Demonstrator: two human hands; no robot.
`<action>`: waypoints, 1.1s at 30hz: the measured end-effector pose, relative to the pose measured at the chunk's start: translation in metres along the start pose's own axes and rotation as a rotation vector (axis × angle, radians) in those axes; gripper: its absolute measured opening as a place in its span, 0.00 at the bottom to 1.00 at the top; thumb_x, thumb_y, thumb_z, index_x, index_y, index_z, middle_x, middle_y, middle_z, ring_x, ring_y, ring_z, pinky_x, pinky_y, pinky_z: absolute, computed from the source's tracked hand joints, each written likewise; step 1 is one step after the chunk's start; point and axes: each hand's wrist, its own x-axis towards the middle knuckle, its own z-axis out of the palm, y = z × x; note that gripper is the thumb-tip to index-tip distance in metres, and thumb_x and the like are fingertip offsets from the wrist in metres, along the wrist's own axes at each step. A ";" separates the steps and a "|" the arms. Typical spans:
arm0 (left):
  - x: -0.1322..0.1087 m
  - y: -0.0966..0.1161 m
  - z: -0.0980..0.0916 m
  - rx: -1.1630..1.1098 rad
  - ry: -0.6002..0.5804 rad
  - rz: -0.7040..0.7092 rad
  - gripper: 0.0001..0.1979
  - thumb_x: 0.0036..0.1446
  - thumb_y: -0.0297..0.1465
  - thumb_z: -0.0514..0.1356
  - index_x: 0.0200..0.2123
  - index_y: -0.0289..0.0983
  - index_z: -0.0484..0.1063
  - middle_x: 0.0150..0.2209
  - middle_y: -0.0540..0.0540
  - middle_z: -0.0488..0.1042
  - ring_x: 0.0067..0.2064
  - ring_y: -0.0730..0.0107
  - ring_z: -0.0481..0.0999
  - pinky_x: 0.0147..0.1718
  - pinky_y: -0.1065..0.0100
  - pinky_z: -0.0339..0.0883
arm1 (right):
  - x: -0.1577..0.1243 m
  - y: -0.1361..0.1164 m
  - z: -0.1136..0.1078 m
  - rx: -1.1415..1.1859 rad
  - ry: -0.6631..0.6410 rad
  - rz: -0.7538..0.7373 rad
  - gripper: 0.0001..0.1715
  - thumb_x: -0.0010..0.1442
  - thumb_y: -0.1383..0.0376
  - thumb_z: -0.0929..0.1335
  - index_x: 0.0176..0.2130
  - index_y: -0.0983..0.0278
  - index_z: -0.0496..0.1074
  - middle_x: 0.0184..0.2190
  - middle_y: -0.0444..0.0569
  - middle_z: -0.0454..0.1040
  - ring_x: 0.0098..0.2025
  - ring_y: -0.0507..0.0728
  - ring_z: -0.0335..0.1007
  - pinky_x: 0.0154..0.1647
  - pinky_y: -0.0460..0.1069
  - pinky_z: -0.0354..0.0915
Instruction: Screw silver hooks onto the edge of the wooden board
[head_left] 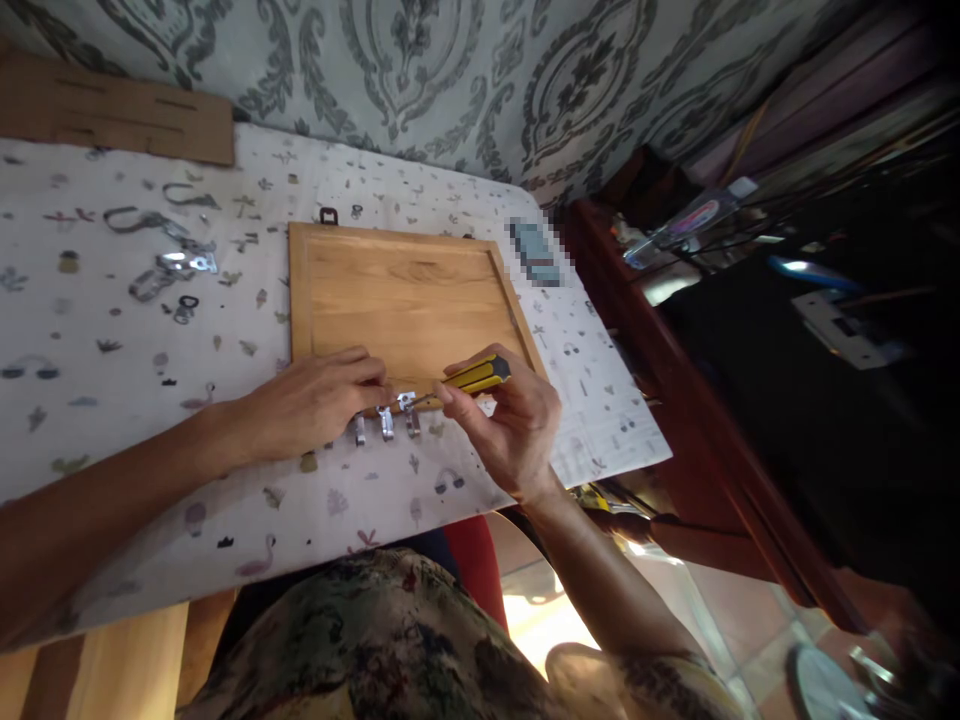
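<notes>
A framed wooden panel [405,300] lies flat on the patterned cloth. Along its near edge sits a row of small shiny metal clips [387,424]. My right hand [517,425] grips a screwdriver [476,375] by its yellow and black handle. The shaft points left, its tip at or close to the rightmost clip. Resting at the panel's near edge, my left hand [322,405] has its fingers curled together beside the clips. Whatever its fingertips pinch is hidden.
Metal clips and hooks [187,260] lie loose on the cloth at left. Cardboard [187,130] stands at the back left, near the patterned wall. A blurred-out flat object [536,250] lies right of the panel. A plastic bottle [686,225] is on the dark furniture at right.
</notes>
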 end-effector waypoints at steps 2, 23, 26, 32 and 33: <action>0.000 0.001 0.000 -0.007 -0.002 -0.003 0.17 0.72 0.21 0.53 0.51 0.39 0.80 0.43 0.45 0.76 0.47 0.62 0.74 0.43 0.65 0.66 | 0.001 -0.001 0.000 -0.006 -0.024 0.027 0.17 0.69 0.56 0.74 0.31 0.61 0.74 0.26 0.41 0.74 0.25 0.50 0.71 0.27 0.47 0.69; -0.001 -0.001 -0.001 -0.030 0.027 -0.032 0.21 0.67 0.18 0.53 0.52 0.40 0.81 0.43 0.44 0.77 0.47 0.61 0.77 0.43 0.65 0.69 | -0.007 -0.009 0.004 -0.006 0.163 0.226 0.27 0.63 0.48 0.76 0.25 0.59 0.65 0.20 0.38 0.67 0.21 0.50 0.64 0.24 0.49 0.61; -0.001 0.000 -0.004 -0.079 0.039 -0.036 0.23 0.66 0.17 0.52 0.54 0.39 0.80 0.43 0.44 0.78 0.48 0.61 0.78 0.45 0.65 0.71 | -0.009 -0.008 0.001 0.020 0.271 0.250 0.25 0.64 0.50 0.75 0.26 0.58 0.66 0.21 0.39 0.67 0.21 0.50 0.64 0.23 0.49 0.61; -0.004 0.000 -0.009 -0.196 0.090 -0.071 0.23 0.69 0.20 0.48 0.56 0.37 0.79 0.48 0.42 0.79 0.49 0.63 0.80 0.49 0.63 0.74 | -0.014 -0.004 -0.010 0.131 0.190 0.423 0.25 0.64 0.48 0.74 0.25 0.59 0.67 0.18 0.39 0.67 0.19 0.50 0.64 0.21 0.47 0.60; -0.006 0.000 -0.009 -0.202 0.093 -0.081 0.23 0.70 0.21 0.48 0.56 0.37 0.79 0.49 0.42 0.79 0.49 0.62 0.80 0.49 0.63 0.74 | -0.016 -0.003 -0.012 0.182 0.142 0.465 0.26 0.64 0.47 0.73 0.26 0.60 0.68 0.19 0.40 0.69 0.18 0.49 0.64 0.20 0.47 0.61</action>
